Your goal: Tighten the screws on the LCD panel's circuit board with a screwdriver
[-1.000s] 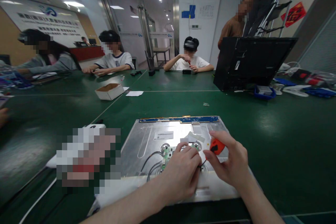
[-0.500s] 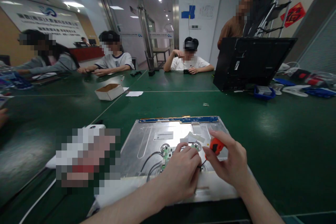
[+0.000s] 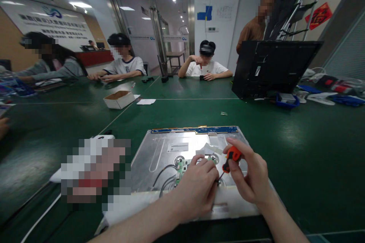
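Observation:
My right hand (image 3: 252, 172) is closed on an orange-and-black screwdriver (image 3: 234, 155), with thumb and fingers around its tilted handle. The thin shaft slants down toward my left hand (image 3: 199, 182), and its tip is hard to make out there. My left hand rests curled over a green circuit board (image 3: 182, 167), its fingertips mostly hidden beside the shaft. Beneath both hands lies a silvery metal panel (image 3: 155, 155) with a blue circuit strip (image 3: 188, 130) along its far edge. Dark cables (image 3: 164, 171) loop out from the board's left side.
On the green table (image 3: 182, 112) a small white box (image 3: 118, 100) stands at the back left. A large black monitor housing (image 3: 278, 68) stands back right, by blue gloves (image 3: 349, 100). A blurred-out white object (image 3: 82, 159) sits left of the panel. Several people sit or stand around.
My right thumb and fingers have shifted on the screwdriver, baring more of its handle, which looks turned. My left hand has stayed in place. The person opposite has moved a hand.

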`<move>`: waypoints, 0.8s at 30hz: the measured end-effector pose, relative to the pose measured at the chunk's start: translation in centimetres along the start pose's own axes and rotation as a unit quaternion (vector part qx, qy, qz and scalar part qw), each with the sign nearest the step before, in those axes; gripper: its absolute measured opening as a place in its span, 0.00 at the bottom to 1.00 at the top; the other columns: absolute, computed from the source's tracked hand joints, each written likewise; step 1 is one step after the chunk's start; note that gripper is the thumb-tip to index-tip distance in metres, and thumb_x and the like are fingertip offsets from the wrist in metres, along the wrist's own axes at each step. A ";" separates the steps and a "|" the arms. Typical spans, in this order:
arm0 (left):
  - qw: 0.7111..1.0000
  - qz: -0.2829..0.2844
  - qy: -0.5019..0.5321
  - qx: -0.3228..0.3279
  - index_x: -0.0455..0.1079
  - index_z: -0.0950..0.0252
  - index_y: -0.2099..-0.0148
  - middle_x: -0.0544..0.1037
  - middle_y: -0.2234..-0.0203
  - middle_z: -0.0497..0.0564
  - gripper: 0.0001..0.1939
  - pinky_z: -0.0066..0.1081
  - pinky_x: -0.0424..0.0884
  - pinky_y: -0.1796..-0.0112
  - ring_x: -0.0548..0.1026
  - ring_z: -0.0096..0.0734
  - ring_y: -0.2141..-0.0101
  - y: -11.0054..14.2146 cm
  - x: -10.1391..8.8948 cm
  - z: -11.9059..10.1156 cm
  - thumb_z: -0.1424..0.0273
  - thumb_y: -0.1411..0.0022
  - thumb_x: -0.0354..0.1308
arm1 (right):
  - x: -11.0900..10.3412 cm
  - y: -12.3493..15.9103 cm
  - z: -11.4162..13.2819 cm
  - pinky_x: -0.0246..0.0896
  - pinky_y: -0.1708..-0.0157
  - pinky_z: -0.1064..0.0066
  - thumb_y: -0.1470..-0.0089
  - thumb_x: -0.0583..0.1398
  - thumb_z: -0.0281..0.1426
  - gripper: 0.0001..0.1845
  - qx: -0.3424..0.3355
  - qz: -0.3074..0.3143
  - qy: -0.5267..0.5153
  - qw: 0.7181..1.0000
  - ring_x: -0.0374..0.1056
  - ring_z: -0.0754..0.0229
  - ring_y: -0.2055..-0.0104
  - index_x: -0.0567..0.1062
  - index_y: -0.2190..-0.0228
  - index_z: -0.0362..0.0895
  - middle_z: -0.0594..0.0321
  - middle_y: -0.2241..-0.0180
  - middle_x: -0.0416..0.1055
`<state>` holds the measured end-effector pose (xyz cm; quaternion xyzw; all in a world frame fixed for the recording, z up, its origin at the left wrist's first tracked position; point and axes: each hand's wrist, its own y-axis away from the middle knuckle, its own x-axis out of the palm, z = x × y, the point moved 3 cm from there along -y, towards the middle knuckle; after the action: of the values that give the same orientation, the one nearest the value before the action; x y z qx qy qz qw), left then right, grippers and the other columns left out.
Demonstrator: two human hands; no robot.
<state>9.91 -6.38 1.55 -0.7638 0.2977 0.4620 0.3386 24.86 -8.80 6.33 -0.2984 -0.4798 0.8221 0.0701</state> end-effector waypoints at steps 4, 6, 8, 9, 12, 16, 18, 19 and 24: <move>1.000 -0.002 -0.004 0.004 0.70 0.62 0.56 0.76 0.60 0.54 0.10 0.49 0.58 0.43 0.73 0.43 0.56 0.1 -0.1 0.0 0.75 0.39 0.53 | 0.2 0.1 -0.1 0.65 0.81 0.74 0.40 0.55 0.27 0.22 -0.005 -0.016 0.035 0.999 0.68 0.63 0.78 0.64 0.44 0.47 0.67 0.73 0.72; 1.000 -0.002 -0.003 0.003 0.70 0.61 0.55 0.77 0.60 0.54 0.11 0.50 0.59 0.43 0.73 0.44 0.55 0.1 -0.1 -0.1 0.75 0.39 0.53 | 0.3 0.2 -0.2 0.64 0.82 0.74 0.39 0.56 0.28 0.21 -0.011 -0.023 0.046 0.999 0.68 0.63 0.79 0.64 0.44 0.48 0.68 0.75 0.71; 1.000 -0.003 -0.001 0.002 0.71 0.61 0.55 0.77 0.60 0.54 0.11 0.50 0.59 0.43 0.73 0.44 0.55 0.1 -0.1 0.0 0.75 0.39 0.53 | 0.3 0.2 -0.2 0.63 0.82 0.74 0.38 0.57 0.29 0.20 -0.014 -0.028 0.055 0.998 0.67 0.63 0.80 0.64 0.45 0.48 0.69 0.76 0.71; 1.000 -0.003 0.000 0.002 0.71 0.61 0.55 0.77 0.60 0.54 0.11 0.50 0.59 0.44 0.73 0.44 0.56 0.1 0.0 0.0 0.75 0.39 0.53 | 0.4 0.2 -0.3 0.63 0.82 0.74 0.38 0.58 0.30 0.19 -0.015 -0.029 0.059 0.998 0.67 0.63 0.80 0.64 0.46 0.48 0.69 0.76 0.71; 1.000 -0.003 0.002 0.003 0.71 0.61 0.55 0.77 0.61 0.54 0.10 0.49 0.59 0.44 0.74 0.43 0.56 0.1 0.0 0.0 0.74 0.38 0.53 | 0.3 0.1 -0.3 0.63 0.82 0.75 0.38 0.58 0.31 0.19 -0.017 -0.025 0.060 0.998 0.66 0.64 0.81 0.64 0.46 0.48 0.69 0.75 0.72; 1.000 -0.003 -0.002 -0.001 0.70 0.61 0.56 0.77 0.61 0.54 0.10 0.49 0.59 0.43 0.73 0.43 0.56 0.1 0.0 -0.1 0.75 0.39 0.53 | 0.1 -0.1 0.1 0.63 0.82 0.74 0.38 0.56 0.31 0.20 -0.016 -0.013 0.049 0.999 0.67 0.63 0.80 0.64 0.45 0.47 0.68 0.75 0.72; 1.000 0.000 -0.004 -0.001 0.70 0.62 0.57 0.77 0.61 0.54 0.09 0.49 0.58 0.43 0.73 0.43 0.56 0.0 0.0 -0.1 0.74 0.38 0.53 | 0.0 -0.2 0.2 0.64 0.81 0.73 0.38 0.54 0.30 0.21 -0.011 -0.008 0.037 0.999 0.69 0.62 0.78 0.64 0.44 0.46 0.66 0.73 0.73; 1.000 0.001 -0.005 -0.001 0.70 0.62 0.58 0.76 0.61 0.54 0.08 0.49 0.58 0.43 0.73 0.43 0.56 0.0 0.0 -0.1 0.74 0.38 0.53 | -0.1 -0.2 0.2 0.65 0.80 0.73 0.38 0.53 0.29 0.22 -0.008 -0.006 0.028 1.000 0.70 0.62 0.77 0.64 0.43 0.46 0.65 0.72 0.73; 1.000 0.005 -0.015 0.000 0.70 0.63 0.60 0.75 0.62 0.54 0.06 0.48 0.59 0.43 0.73 0.41 0.58 0.0 0.0 -0.1 0.74 0.38 0.53 | -0.1 -0.1 0.1 0.66 0.79 0.73 0.41 0.53 0.26 0.25 0.002 -0.010 0.009 1.000 0.70 0.62 0.76 0.63 0.42 0.46 0.64 0.71 0.74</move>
<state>9.97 -6.43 1.54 -0.7549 0.2968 0.4752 0.3409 24.85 -8.84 6.49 -0.3011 -0.4803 0.8196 0.0837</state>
